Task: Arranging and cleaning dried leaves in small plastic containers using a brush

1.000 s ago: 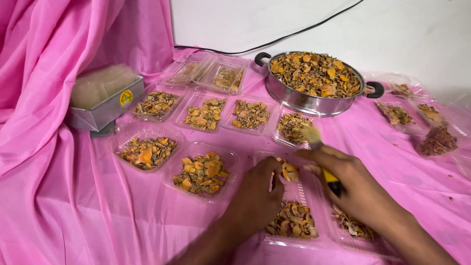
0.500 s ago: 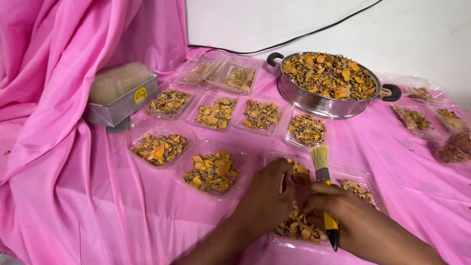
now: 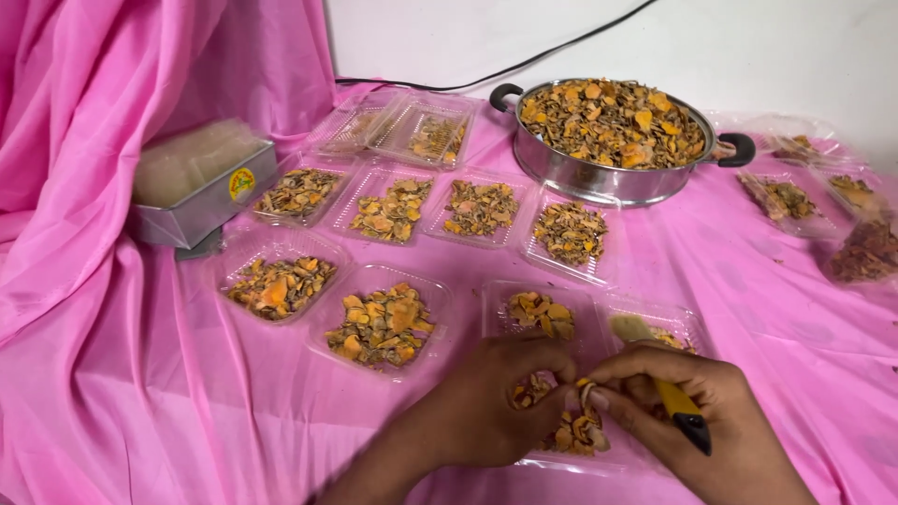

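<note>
Here, at the lower middle of the frame, our left hand (image 3: 486,407) and right hand (image 3: 697,425), its grip closed on a yellow-handled brush (image 3: 675,402), pinch dried orange flakes (image 3: 571,425) over the clear plastic tray (image 3: 496,313); we should pinch lightly, keeping crumbs inside.

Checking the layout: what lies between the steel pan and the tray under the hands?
One clear tray of dried pieces lies between steel pan and near tray, head view.
</note>
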